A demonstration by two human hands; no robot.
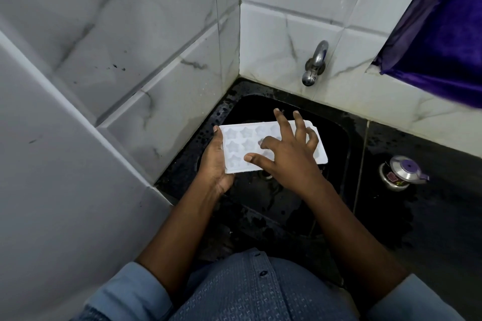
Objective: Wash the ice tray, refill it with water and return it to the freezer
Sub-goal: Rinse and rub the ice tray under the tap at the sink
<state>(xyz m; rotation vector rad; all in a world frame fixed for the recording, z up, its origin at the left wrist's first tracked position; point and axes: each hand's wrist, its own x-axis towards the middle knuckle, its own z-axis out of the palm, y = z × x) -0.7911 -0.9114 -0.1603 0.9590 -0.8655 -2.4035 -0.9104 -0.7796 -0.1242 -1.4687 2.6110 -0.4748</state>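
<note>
Since the cups have to be rubbed out before any refilling, the tray [236, 150] is held roughly level and face up over the sink [263, 203], with its star-shaped cups exposed. It is gripped at its nine o'clock end by the left hand [215, 164], thumb laid along the edge and palm cupped beneath, so that it is steadied from below. The right hand [289, 156] is spread loosely over the three o'clock half and grasps nothing; its bent fingertips are set on the cups, which is judged to be scrubbing. The tap [314, 65] is fixed to the tiled wall at one o'clock from the tray, and no water can be seen running from it. A lidded steel pot [403, 173] is stood on the wet counter [430, 216] at three o'clock, well apart, and a purple cloth [443, 41] is hung at two o'clock. Nothing is seen between tray and tap.
</note>
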